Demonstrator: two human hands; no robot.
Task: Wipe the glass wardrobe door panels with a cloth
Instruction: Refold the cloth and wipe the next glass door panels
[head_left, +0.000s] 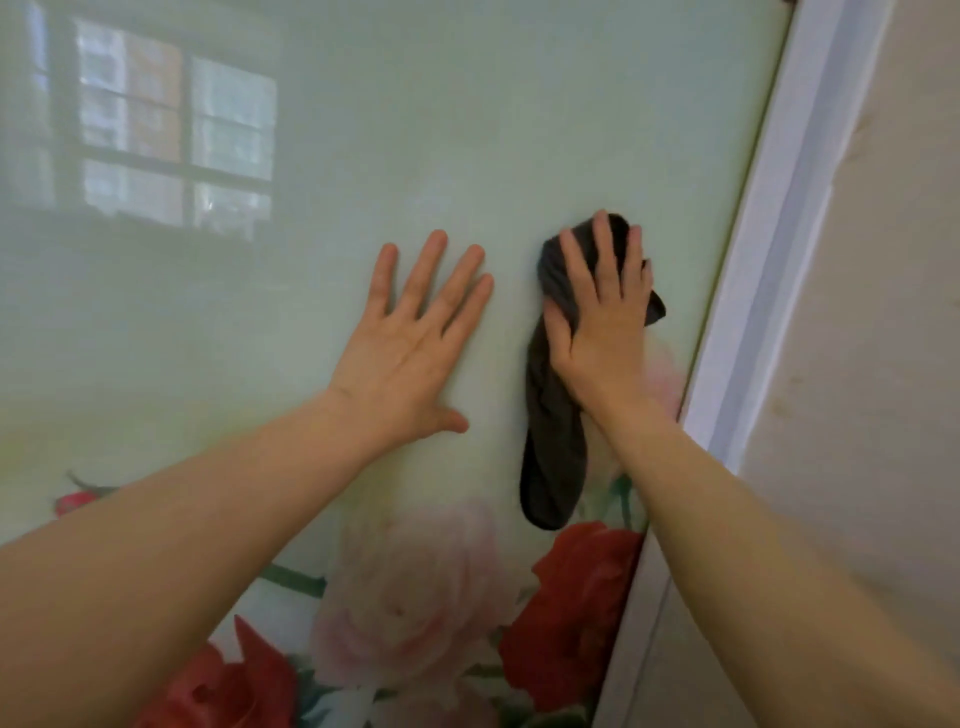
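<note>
A pale green glass wardrobe door panel (363, 130) fills most of the view, printed with red and pink roses along its lower part. My left hand (410, 338) lies flat on the glass with its fingers spread and straight. Just to its right, my right hand (602, 317) presses a dark grey cloth (553, 415) against the glass with straight fingers. The cloth bunches under the fingers and a long tail of it hangs down below my wrist. Both bare forearms reach up from the bottom of the frame.
A white door frame (769, 249) runs diagonally along the panel's right edge, close to my right hand. Beyond it is a beige wall (883, 312). A window reflection (176, 140) shows in the glass at the upper left.
</note>
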